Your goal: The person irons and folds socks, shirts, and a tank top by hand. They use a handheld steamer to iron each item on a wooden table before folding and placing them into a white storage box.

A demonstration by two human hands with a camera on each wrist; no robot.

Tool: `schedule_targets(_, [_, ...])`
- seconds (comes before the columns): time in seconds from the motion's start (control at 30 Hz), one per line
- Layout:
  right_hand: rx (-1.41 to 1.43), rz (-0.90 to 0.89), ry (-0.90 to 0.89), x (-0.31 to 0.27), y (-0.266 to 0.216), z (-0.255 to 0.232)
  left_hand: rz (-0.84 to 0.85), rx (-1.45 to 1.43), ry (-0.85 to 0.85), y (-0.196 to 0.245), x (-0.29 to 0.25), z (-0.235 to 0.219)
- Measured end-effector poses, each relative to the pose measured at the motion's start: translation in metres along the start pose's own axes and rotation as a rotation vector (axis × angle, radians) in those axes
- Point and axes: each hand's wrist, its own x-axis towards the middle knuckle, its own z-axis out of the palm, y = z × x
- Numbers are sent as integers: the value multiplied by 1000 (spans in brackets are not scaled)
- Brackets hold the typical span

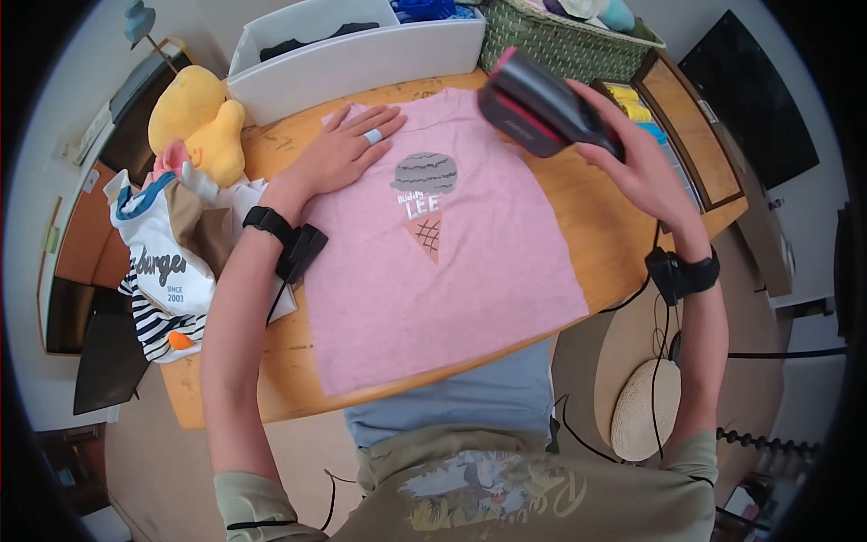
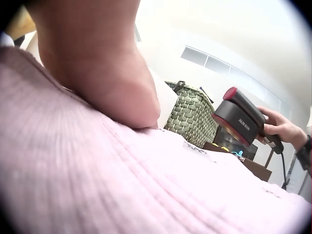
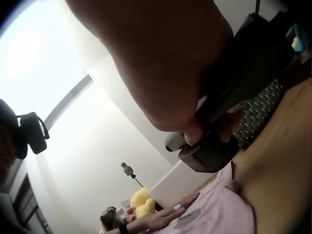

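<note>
A pink T-shirt [image 1: 488, 303] with a grey ice-cream print lies spread on the wooden table [image 1: 578, 199]. On its upper left part, near the shoulder, my left hand [image 1: 348, 152] rests flat with fingers straight; one finger wears a light band. My right hand [image 1: 643, 167] grips the handle of a dark grey and red handheld garment steamer [image 1: 535, 104]. In the left wrist view, the steamer [image 2: 239, 119] is raised above the cloth, its face tilted downward. The right wrist view shows my fingers curled round the handle behind the steamer's head [image 3: 209, 153].
Left of the shirt are a pile of clothes [image 1: 176, 244] and a yellow plush toy [image 1: 194, 117]. A white bin [image 1: 352, 68] and a green woven basket [image 1: 560, 54] line the back edge. At right stands a wooden-framed case [image 1: 691, 135]. A black cord [image 1: 632, 296] hangs beside the table.
</note>
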Motion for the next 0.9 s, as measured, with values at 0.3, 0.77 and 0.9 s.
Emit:
schedule_targets(0.3, [-20,-337,-341,69,-13,69,-3,-13,17,-8,-2,7])
schedule_targets(0.77, [129,-316,-623,-6,-51,56,-22,61,28,-5,-2,9])
schedule_targets(0.9, [91,-307,-698,-38,-64,55,-46,66,8,-1,-1,5])
